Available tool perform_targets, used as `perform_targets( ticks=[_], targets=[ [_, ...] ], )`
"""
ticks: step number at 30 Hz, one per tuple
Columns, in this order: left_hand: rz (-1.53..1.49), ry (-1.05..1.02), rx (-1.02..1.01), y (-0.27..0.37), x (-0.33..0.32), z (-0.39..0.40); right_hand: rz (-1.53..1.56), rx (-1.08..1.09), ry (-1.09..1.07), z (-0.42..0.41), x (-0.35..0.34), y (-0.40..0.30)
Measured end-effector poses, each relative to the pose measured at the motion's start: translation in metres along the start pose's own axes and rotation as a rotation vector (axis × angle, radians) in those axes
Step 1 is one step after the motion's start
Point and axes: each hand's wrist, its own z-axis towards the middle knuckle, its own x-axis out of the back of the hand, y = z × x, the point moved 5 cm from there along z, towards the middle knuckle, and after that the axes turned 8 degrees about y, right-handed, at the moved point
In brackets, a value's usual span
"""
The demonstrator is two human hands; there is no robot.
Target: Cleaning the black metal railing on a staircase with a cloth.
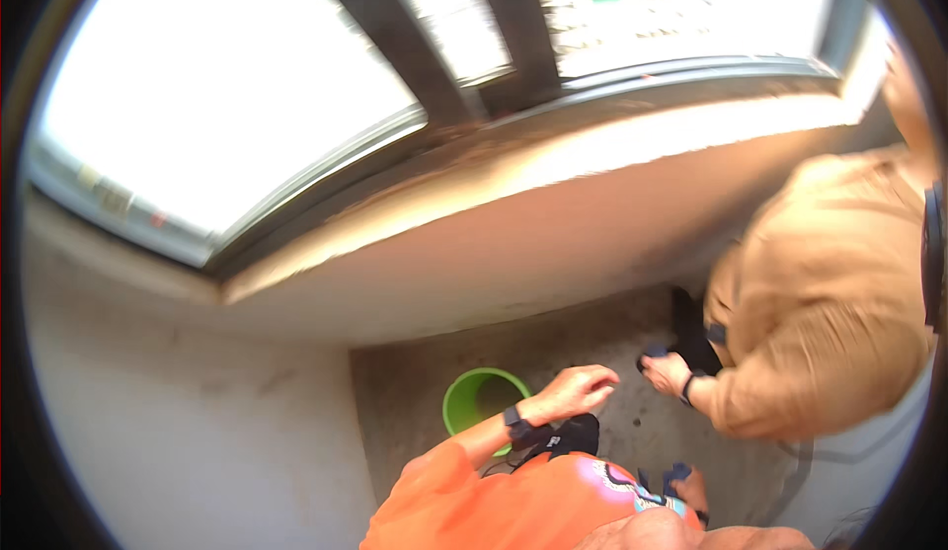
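My left hand (574,392) reaches out over the floor with its fingers loosely bent and the thumb a little apart; nothing shows in it. A black band with a square face sits on that wrist. Just behind this forearm stands a green plastic bucket (453,404), partly covered by my arm; its inside is shaded. Low in the view, beside my orange shirt (511,502), my right hand (692,487) grips a dark blue object (675,476), too blurred to name. Part of that hand is hidden by my body.
At the right stands another person in a tan shirt (822,298), whose hand (666,374) holds a small dark object (652,354). Ahead runs a low wall with a rough sunlit window sill (578,151) and dark window frames (518,24). A pale wall (207,417) bounds the left.
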Motion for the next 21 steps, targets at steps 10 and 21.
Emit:
perform_targets(
  ticks=[10, 21],
  targets=[
    [-0.039, -0.637, 0.072, 0.009, -0.042, -0.029, 0.170, -0.194, 0.272, -0.081, -0.013, 0.002],
    [0.106, -1.083, -0.374, 0.095, -0.151, -0.143, 0.420, -0.600, 0.439, -0.288, -0.178, 0.132]
  ],
)
